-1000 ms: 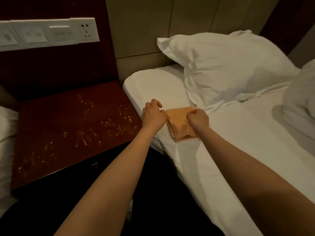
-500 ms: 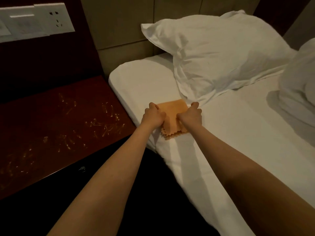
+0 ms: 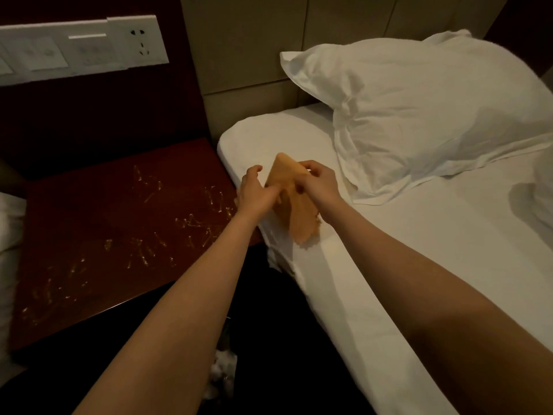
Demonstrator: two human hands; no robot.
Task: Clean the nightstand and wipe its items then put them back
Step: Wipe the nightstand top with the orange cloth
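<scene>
Both hands meet at the near corner of the bed and hold a small orange cloth (image 3: 294,205) between them. The left hand (image 3: 256,194) pinches the cloth's left edge with curled fingers, and the right hand (image 3: 318,185) curls its fingers over the upper right edge. The cloth looks soft and thin. It is folded to a rounded point at the top, and its frayed, zigzag lower edge hangs down over the side of the mattress; whether that edge touches the sheet cannot be told. The bed (image 3: 434,265) is covered with a smooth white sheet, and a plump, wrinkled white pillow (image 3: 425,115) leans against the padded beige headboard (image 3: 269,40). Just to the left of the bed stands the nightstand (image 3: 98,265), a flat, glossy top of dark reddish wood marked with pale, thin, squiggly streaks (image 3: 194,226) across most of its surface. Above it, a long white switch and socket panel (image 3: 80,47) is fixed on the dark wood wall. Something white and crumpled (image 3: 221,374) lies on the dark floor below the arms.
</scene>
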